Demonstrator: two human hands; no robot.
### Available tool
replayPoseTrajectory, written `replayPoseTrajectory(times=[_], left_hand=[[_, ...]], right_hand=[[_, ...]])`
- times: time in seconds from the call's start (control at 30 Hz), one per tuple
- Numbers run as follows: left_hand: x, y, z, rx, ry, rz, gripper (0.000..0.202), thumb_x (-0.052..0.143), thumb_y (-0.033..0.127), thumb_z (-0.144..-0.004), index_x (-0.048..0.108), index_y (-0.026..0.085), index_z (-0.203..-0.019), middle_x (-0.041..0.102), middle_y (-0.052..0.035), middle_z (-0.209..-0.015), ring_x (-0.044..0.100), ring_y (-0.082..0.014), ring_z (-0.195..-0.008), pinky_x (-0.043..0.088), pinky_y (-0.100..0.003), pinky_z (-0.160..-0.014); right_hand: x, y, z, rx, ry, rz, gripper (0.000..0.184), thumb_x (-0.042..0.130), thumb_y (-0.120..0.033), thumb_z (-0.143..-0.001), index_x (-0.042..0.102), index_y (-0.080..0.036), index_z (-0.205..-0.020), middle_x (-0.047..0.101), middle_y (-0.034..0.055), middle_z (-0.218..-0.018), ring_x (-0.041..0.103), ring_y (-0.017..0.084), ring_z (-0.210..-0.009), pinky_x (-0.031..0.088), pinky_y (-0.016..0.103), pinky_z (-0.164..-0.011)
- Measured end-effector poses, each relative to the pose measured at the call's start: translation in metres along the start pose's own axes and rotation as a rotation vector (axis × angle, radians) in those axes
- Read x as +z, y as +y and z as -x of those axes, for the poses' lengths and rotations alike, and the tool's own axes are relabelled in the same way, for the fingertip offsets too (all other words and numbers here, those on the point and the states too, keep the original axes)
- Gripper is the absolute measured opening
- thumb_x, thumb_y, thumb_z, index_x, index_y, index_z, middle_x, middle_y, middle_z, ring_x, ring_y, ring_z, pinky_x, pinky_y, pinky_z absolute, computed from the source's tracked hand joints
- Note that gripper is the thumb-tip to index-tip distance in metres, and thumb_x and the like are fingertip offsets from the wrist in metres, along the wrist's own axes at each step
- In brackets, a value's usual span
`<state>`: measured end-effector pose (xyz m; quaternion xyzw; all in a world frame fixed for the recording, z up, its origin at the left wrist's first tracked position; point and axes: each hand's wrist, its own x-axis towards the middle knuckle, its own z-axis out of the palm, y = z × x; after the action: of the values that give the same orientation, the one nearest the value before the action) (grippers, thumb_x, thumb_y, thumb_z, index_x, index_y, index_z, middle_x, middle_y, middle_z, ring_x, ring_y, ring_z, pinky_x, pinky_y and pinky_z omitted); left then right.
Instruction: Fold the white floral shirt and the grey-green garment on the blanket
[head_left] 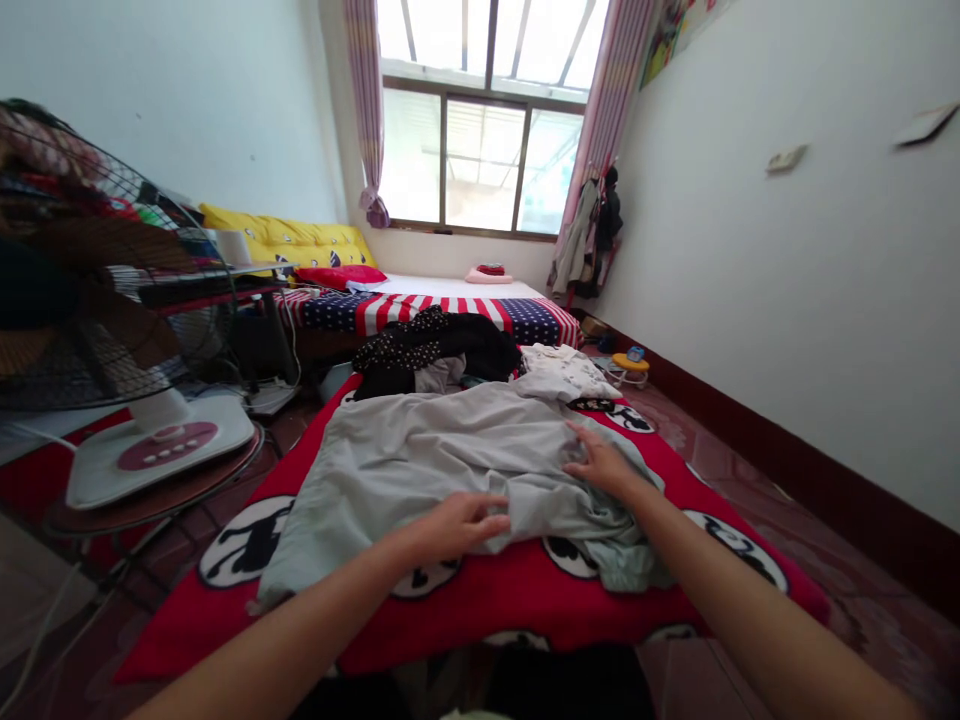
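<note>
A pale grey-green garment [420,440] lies spread and wrinkled over a red cloth [480,620] with black-and-white round prints. Whether it is a shirt or trousers I cannot tell. My left hand [459,524] is over its near middle, fingers stretched out and holding nothing. Farther right, my right hand [600,462] is open over the garment's right part, with its fingers apart. Contact between the fingertips and the fabric is hard to make out. Behind the garment are a heap of black clothes [480,340], some with white dots, and a white patterned garment [570,370].
A floor fan [154,450] rests on a round stool [247,465] at the left. Beyond the clothes stands a bed [442,288] with a striped, starred cover. At the right are a small yellow stool [631,362], a white wall [787,260] and hanging clothes [589,230].
</note>
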<state>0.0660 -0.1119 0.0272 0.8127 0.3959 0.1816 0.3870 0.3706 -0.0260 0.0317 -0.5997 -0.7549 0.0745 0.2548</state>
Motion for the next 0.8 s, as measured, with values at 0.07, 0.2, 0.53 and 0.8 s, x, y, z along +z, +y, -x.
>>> replayPoseTrajectory(times=[0.07,0.2,0.53,0.8], left_hand=[[0.0,0.007,0.007,-0.025,-0.255,0.113,0.049,0.047,0.047,-0.09,0.06,0.016,-0.126,0.071,-0.0048,-0.081,0.064,-0.017,-0.069,0.048,-0.026,-0.065],[-0.015,0.021,0.02,0.007,-0.264,-0.003,0.037,0.055,0.04,-0.085,0.067,0.019,-0.114,0.07,-0.0035,-0.08,0.064,-0.0163,-0.069,0.048,-0.025,-0.067],[0.001,-0.002,0.013,0.047,0.136,-0.601,0.018,0.056,0.023,-0.082,0.069,0.024,-0.094,0.064,-0.004,-0.097,0.06,-0.0207,-0.092,0.045,-0.028,-0.08],[-0.024,0.005,0.029,0.145,-0.183,-0.213,0.005,0.059,0.017,-0.076,0.063,0.017,-0.074,0.056,0.0035,-0.068,0.048,-0.0099,-0.064,0.038,-0.019,-0.06]], right_hand=[[-0.004,-0.004,0.0,-0.012,-0.069,0.026,0.038,0.062,-0.017,-0.071,0.069,-0.02,-0.108,0.071,0.0036,-0.089,0.061,0.015,-0.069,0.045,0.025,-0.068],[-0.032,-0.009,0.01,-0.029,0.084,0.006,0.023,0.048,-0.02,-0.08,0.071,-0.021,-0.081,0.069,0.0016,-0.073,0.061,0.016,-0.069,0.042,0.025,-0.065],[-0.005,0.012,0.032,0.081,-0.084,0.296,0.048,0.066,-0.034,-0.074,0.063,-0.023,-0.121,0.061,0.009,-0.121,0.062,0.023,-0.098,0.044,0.029,-0.077],[-0.036,0.005,0.024,0.288,0.375,0.155,0.029,0.047,-0.036,-0.086,0.07,-0.02,-0.096,0.07,0.0059,-0.09,0.062,0.019,-0.077,0.038,0.027,-0.065]])
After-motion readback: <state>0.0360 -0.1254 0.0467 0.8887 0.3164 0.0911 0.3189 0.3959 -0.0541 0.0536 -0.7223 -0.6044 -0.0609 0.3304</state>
